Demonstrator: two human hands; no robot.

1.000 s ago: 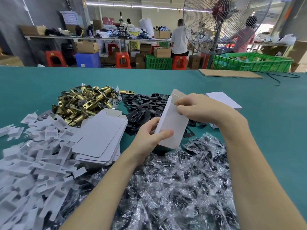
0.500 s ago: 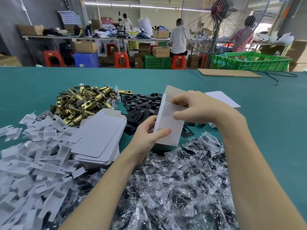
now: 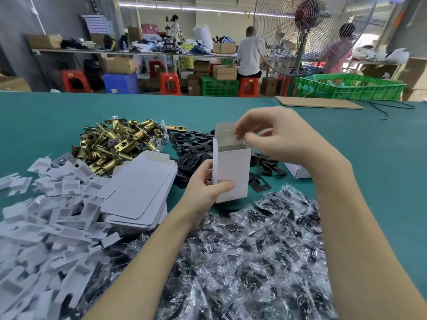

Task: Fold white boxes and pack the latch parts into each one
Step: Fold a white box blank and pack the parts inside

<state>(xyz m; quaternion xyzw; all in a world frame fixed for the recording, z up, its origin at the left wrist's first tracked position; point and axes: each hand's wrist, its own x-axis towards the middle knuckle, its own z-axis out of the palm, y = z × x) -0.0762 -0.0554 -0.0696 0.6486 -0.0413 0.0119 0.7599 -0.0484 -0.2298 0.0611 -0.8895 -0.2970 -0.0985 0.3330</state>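
Grey wall (image 3: 20,31), ceiling strip lights (image 3: 184,7), cluttered workbench (image 3: 129,52) (red stools (image 3: 169,83) beneath), standing fan (image 3: 309,31)

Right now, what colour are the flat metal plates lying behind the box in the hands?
Black. The flat plates show best in the head view, beside the brass latches.

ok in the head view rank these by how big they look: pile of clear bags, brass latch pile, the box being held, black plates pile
1. pile of clear bags, largest, though nearest the camera
2. brass latch pile
3. black plates pile and held box: look similar, and hands partly hide both, so unranked
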